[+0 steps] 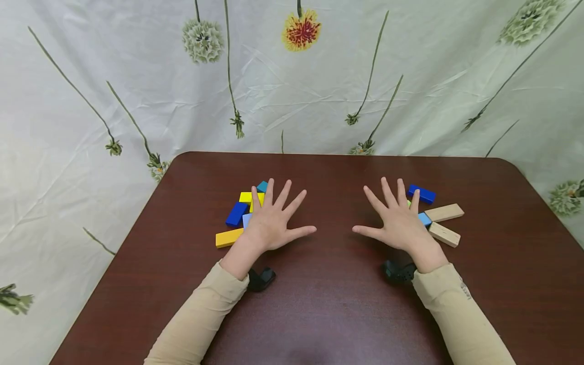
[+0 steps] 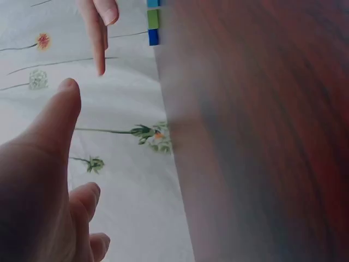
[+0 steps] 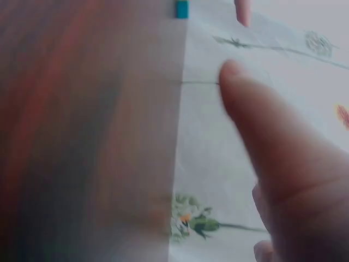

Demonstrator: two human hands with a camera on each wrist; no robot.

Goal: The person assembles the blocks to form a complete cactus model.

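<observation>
My left hand (image 1: 269,223) is held over the table with its fingers spread and nothing in it. It partly covers a group of blocks: an orange block (image 1: 229,238), a dark blue block (image 1: 236,214), a yellow block (image 1: 245,197), a teal block (image 1: 262,186) and a light blue one (image 1: 247,220). Opposite it, my right hand (image 1: 401,223) is spread the same way, holding nothing. Around its outer side lie a dark blue block (image 1: 422,194), a light blue block (image 1: 425,219) and two plain wooden blocks, the upper wooden block (image 1: 444,212) and the lower wooden block (image 1: 444,234). A green block (image 1: 409,204) shows between its fingers.
The dark reddish-brown table (image 1: 328,304) has a back edge against a pale floral cloth (image 1: 319,101). Black wrist devices sit under both forearms, the left device (image 1: 262,280) and the right device (image 1: 398,271). Beige sleeves cover both arms.
</observation>
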